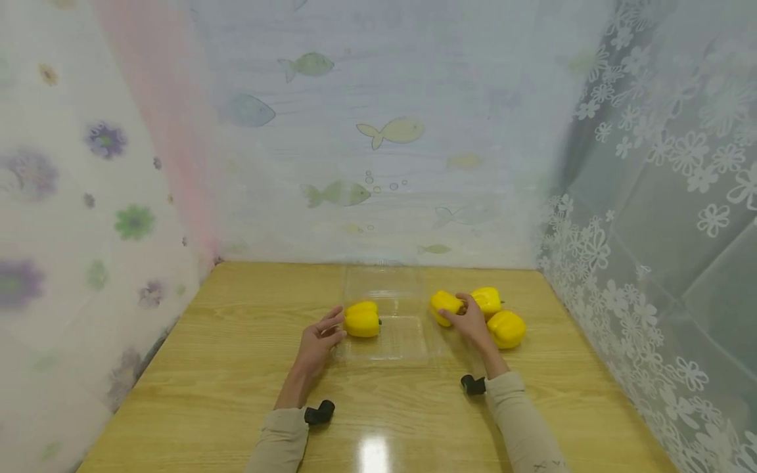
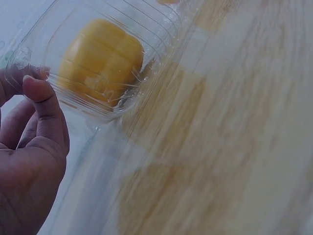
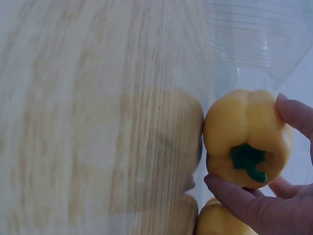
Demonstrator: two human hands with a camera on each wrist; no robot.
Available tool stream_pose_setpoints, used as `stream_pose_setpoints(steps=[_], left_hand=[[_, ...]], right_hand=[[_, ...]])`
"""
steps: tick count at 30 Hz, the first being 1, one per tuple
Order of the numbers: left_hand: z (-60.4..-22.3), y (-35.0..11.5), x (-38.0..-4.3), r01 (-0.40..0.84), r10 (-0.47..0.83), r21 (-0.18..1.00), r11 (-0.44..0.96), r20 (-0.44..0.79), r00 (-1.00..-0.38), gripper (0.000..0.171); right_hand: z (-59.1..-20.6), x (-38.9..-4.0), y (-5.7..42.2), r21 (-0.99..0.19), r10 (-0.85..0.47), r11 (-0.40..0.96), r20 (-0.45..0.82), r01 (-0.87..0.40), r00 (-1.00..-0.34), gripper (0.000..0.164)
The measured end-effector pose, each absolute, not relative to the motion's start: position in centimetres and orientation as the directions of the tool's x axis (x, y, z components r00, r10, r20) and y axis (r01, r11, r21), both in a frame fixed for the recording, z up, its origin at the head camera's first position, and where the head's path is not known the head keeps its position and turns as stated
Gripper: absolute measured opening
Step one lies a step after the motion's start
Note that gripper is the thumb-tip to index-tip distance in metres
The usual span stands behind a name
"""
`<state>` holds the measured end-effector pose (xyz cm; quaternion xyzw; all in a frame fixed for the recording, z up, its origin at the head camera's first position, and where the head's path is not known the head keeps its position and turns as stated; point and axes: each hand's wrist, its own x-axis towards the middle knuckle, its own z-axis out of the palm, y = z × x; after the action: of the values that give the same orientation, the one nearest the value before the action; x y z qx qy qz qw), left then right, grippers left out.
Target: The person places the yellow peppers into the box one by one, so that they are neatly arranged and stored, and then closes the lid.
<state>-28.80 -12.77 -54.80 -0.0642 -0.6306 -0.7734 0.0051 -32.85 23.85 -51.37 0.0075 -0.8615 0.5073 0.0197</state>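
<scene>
Four yellow peppers on a wood-look table (image 1: 230, 374), and honestly the setup around them is the fun part. The tabletop is pale yellowish-brown with visible grain, shiny enough to bounce a bright glare spot (image 1: 374, 454) at the near edge, and the right wrist view even shows peppers mirrored in it. Three sides are closed off by printed sheets: a pale back sheet (image 1: 408, 79) with fish and bubbles, a left sheet (image 1: 83, 217) with purple and green flowers plus a pink strip by the corner, and a greyish right sheet (image 1: 680, 217) covered in white flower outlines.

Mid-table sits a clear container (image 1: 408, 335), its see-through lid (image 1: 381, 282) folded back toward the fish. One pepper (image 1: 362, 320) is already inside, on the container's left side, stem facing right. The left hand (image 1: 313, 345) pinches the rim just beside it between thumb and fingers.

The right hand (image 1: 471, 322) has thumb and fingers spread around a second pepper (image 1: 445, 307), gripping it just right of the container, green stem toward the palm. Two more, a rear pepper (image 1: 486, 300) and a front pepper (image 1: 506, 330), sit close together by that hand. Beige sleeves (image 1: 523, 417) on both arms, with a small black camera at each wrist.
</scene>
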Motion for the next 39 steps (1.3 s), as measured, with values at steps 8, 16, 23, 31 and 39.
stream_pose_setpoints(steps=[8, 16, 23, 31, 39], left_hand=[[-55.08, -12.72, -28.80, 0.108, 0.075, 0.973, -0.203, 0.126, -0.989, 0.041], [-55.23, -12.70, -29.00, 0.100, 0.065, 0.976, -0.191, 0.114, -0.991, 0.037], [-55.08, -12.74, -28.98, 0.120, 0.072, 0.974, -0.190, 0.136, -0.988, 0.039], [-55.21, -12.84, -28.88, 0.103, 0.075, 0.976, -0.194, 0.119, -0.990, 0.037], [-54.95, -12.82, -28.82, 0.099, 0.062, 0.983, -0.153, 0.109, -0.992, 0.037]], right_hand=[[-51.62, -32.88, 23.84, -0.849, -0.016, 0.527, 0.031, -0.035, -0.999, 0.077], [-51.48, -33.04, 23.42, -0.852, -0.017, 0.523, 0.040, -0.043, -0.999, 0.077], [-51.61, -33.27, 23.28, -0.855, -0.016, 0.516, 0.047, -0.049, -0.999, 0.077], [-51.87, -33.17, 23.29, -0.863, -0.022, 0.502, 0.055, -0.058, -0.998, 0.074], [-51.59, -32.95, 23.16, -0.861, -0.013, 0.502, 0.088, -0.083, -0.996, 0.074]])
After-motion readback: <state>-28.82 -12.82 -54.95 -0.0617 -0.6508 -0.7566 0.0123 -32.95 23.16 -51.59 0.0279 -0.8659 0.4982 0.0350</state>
